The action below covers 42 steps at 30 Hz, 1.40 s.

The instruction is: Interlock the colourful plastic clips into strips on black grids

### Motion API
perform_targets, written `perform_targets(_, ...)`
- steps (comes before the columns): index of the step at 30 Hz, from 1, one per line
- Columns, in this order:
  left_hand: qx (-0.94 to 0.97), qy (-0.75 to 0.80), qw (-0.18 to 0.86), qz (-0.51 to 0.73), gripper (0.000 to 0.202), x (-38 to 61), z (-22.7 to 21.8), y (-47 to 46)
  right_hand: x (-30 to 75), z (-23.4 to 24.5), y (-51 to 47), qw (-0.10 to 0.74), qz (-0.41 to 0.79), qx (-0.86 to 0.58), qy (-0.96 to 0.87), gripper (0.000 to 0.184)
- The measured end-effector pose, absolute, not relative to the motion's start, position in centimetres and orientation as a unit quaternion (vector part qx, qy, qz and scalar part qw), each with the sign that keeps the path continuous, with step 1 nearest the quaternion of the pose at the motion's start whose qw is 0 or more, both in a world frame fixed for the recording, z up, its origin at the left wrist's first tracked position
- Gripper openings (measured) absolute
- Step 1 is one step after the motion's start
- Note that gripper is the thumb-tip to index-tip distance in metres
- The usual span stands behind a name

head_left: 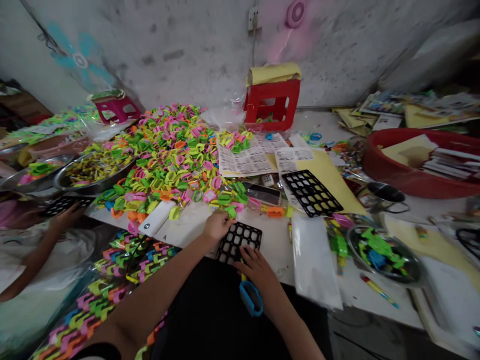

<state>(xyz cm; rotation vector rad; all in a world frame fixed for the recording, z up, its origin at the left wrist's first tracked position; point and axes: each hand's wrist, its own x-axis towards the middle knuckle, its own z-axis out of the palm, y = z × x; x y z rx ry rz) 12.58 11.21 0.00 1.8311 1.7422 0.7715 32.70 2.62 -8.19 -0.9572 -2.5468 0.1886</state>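
Note:
A black grid tray (pixel 240 240) with rows of rounded openings lies at the table's front edge, before my body. My left hand (pixel 218 227) is at its upper left corner, fingertips pinched on a small green plastic piece (pixel 231 212). My right hand (pixel 260 270) lies over the tray's lower right, its fingers on the grid. From under that palm hangs a blue plastic loop (pixel 251 299) with a yellow end by the thumb; the grip on it is partly hidden. Beyond the tray spreads a large heap of bright plastic loop pieces (pixel 180 150).
A second black grid tray (pixel 312 192) lies on papers to the right. Nearby are a phone (pixel 262 193), a metal bowl (pixel 386 255), a mug (pixel 382 198) and a red basin (pixel 420 185). At left, another person's hand (pixel 67 216) is by a black tray. A red stool (pixel 272 102) stands behind.

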Motion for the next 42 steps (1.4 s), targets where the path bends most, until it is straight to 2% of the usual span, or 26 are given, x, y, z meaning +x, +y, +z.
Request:
perform_targets(4,0.683,0.639,0.229,0.271,0.015,12.8,0.8,10.8,32.7,-7.6,2.8,0.197,0.075,-0.339,-0.917,0.034)
perform_targets(7,0.686,0.639,0.224,0.266,0.019,12.3,0.8,10.0,33.1,-6.3,2.2,0.193,0.132,-0.35,-0.907,0.028)
perform_targets(10,0.681,0.642,0.229,0.268,0.023,11.4,0.3,8.4,33.4,-3.6,1.3,0.253,0.26,-0.391,-0.846,0.022)
perform_targets(12,0.675,0.641,0.24,0.276,0.026,10.8,-0.2,7.2,33.1,-1.3,1.5,0.322,0.345,-0.451,-0.757,0.027)
perform_targets(14,0.673,0.631,0.258,0.287,0.027,10.4,-0.6,6.3,32.1,0.8,2.6,0.372,0.376,-0.511,-0.678,0.028)
perform_targets(18,0.671,0.597,0.298,0.325,0.023,10.0,-1.2,5.4,29.4,2.0,6.2,0.386,0.464,-0.468,-0.645,0.031)
perform_targets(24,0.646,0.58,0.331,0.37,0.021,9.6,-2.2,5.3,28.1,0.0,8.2,0.306,0.517,-0.421,-0.679,0.027)
perform_targets(28,0.64,0.571,0.345,0.38,0.016,9.5,-2.4,5.3,28.5,-0.2,8.3,0.273,0.481,-0.436,-0.71,0.024)
perform_targets(32,0.654,0.549,0.357,0.379,0.002,9.5,-2.1,5.3,28.5,-0.1,8.7,0.253,0.472,-0.439,-0.722,0.026)
perform_targets(37,0.654,0.539,0.373,0.378,0.005,9.3,-1.6,5.7,28.4,0.0,9.3,0.199,0.399,-0.451,-0.773,0.016)
perform_targets(42,0.666,0.5,0.422,0.359,0.005,8.7,-0.5,6.5,28.3,1.0,10.0,0.151,0.384,-0.424,-0.806,0.009)
